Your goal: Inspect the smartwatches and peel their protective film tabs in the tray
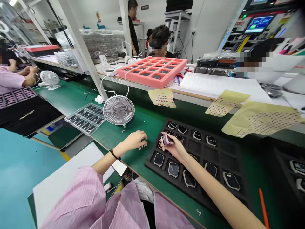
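Note:
My right hand (176, 149) is closed around a smartwatch case (167, 140) with a pale frame and a purplish side, raised over the black foam tray (152, 160). Several smartwatches with dark screens, one of them a watch (173, 169) near the front edge, lie in the tray's compartments. Left of the tray, my left hand (136, 140) is down at the green table (133, 156), its fingers bent together over small pale pieces (143, 144). Whatever its fingertips pinch is too small to make out.
A grey fan (118, 110) stands behind my left hand, beside a clear plastic tray (87, 118) of dark parts. On the shelf sits a pink foam tray (154, 81). An orange stick (264, 206) lies at right. Other people sit around the benches.

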A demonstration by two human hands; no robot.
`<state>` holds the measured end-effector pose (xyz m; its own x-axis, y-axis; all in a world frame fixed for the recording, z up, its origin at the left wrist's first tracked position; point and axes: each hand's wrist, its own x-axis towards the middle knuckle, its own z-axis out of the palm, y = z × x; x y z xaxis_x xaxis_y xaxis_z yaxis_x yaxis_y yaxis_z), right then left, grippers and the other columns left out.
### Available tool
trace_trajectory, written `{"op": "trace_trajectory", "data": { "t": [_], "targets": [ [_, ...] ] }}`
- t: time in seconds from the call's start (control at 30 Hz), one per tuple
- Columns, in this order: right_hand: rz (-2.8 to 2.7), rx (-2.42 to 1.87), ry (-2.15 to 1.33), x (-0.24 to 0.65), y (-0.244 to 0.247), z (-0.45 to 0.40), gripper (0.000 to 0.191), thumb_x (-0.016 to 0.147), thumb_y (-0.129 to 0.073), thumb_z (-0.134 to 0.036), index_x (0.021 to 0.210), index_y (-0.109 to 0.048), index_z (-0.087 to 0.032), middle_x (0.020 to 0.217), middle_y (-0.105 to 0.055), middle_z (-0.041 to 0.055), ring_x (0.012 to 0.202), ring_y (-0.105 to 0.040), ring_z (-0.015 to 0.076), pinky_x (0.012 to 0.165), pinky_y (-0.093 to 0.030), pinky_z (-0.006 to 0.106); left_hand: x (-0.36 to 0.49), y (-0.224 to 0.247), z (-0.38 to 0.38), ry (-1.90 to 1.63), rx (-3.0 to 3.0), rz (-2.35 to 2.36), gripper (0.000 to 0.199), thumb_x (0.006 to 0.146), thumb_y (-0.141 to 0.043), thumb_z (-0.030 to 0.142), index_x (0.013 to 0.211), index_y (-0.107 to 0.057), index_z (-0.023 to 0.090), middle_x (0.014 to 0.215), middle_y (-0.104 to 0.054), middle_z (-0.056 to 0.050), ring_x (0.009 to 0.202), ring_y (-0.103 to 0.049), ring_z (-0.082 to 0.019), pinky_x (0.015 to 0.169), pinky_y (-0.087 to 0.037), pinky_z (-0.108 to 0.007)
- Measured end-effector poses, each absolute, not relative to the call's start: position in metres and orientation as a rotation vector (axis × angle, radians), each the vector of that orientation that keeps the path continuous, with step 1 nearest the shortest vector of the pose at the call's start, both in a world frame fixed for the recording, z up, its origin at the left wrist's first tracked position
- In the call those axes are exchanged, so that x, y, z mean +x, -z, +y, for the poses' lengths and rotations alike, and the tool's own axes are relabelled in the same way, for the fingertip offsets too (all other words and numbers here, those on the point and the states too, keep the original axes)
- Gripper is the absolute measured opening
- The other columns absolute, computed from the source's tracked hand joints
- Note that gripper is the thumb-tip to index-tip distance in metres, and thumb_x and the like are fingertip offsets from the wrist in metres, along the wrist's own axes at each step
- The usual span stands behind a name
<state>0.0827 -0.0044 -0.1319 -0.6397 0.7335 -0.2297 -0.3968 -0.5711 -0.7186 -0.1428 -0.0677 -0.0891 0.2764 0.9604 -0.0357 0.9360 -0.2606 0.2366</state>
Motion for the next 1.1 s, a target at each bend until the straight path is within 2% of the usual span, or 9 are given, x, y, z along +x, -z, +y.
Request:
{"op": "trace_trajectory", "data": {
  "t": [0.23,0.53,0.63,0.77,0.93,1.1],
  "targets": [
    [-0.714,-0.55,-2.283,0.092,0.134,-0.005,0.028,0.085,-0.053,-0.035,0.1,-0.065,-0.016,0.075,-0.069,0.0077,0.062,-0.063,0.0207,0.05,-0.05,0.032,-0.148,0.099,-0.089,-0.163,2.184,1.886,0.009,0.084,-0.059,0.025,0.087,-0.065,0.018,0.092,-0.063,-0.005,0.086,-0.06,-0.019,0.069,-0.043,-0.025],
    [-0.719,-0.563,-2.258,0.09,0.134,-0.007,0.029,0.084,-0.053,-0.034,0.102,-0.064,-0.014,0.075,-0.069,0.0099,0.061,-0.063,0.0215,0.048,-0.046,0.03,-0.147,0.103,-0.088,-0.328,2.019,1.909,0.011,0.078,-0.057,0.01,0.076,-0.065,0.017,0.086,-0.07,-0.005,0.083,-0.064,-0.019,0.069,-0.045,-0.024],
    [-0.738,-0.567,-2.245,0.089,0.134,-0.008,0.029,0.083,-0.053,-0.033,0.103,-0.063,-0.014,0.075,-0.069,0.0094,0.06,-0.064,0.0215,0.047,-0.046,0.03,-0.135,0.094,-0.085,-0.53,1.907,1.826,0.01,0.083,-0.056,0.019,0.08,-0.065,0.016,0.081,-0.071,-0.003,0.072,-0.065,-0.015,0.062,-0.046,-0.022],
    [-0.749,-0.554,-2.214,0.088,0.132,-0.01,0.029,0.084,-0.053,-0.032,0.106,-0.062,-0.016,0.08,-0.07,0.0085,0.061,-0.064,0.0212,0.049,-0.047,0.031,-0.103,0.095,-0.073,-0.965,1.534,1.514,0.023,0.082,-0.06,0.037,0.085,-0.066,0.015,0.075,-0.069,-0.004,0.062,-0.063,-0.014,0.054,-0.048,-0.022],
    [-0.757,-0.517,-2.185,0.088,0.131,-0.012,0.031,0.083,-0.054,-0.032,0.11,-0.059,-0.019,0.085,-0.069,0.0064,0.063,-0.065,0.0205,0.051,-0.049,0.031,-0.073,0.113,-0.052,-1.15,1.168,1.335,0.032,0.066,-0.078,0.037,0.079,-0.065,0.011,0.067,-0.069,-0.005,0.059,-0.062,-0.012,0.064,-0.052,-0.026],
    [-0.817,-0.499,-2.122,0.087,0.134,-0.014,0.033,0.082,-0.056,-0.031,0.114,-0.056,-0.021,0.087,-0.068,0.0051,0.063,-0.064,0.0195,0.049,-0.049,0.03,-0.073,0.116,-0.047,-1.133,1.132,1.361,0.03,0.062,-0.081,0.035,0.069,-0.067,0.01,0.062,-0.069,-0.004,0.054,-0.06,-0.011,0.06,-0.05,-0.024]
  ]
}}
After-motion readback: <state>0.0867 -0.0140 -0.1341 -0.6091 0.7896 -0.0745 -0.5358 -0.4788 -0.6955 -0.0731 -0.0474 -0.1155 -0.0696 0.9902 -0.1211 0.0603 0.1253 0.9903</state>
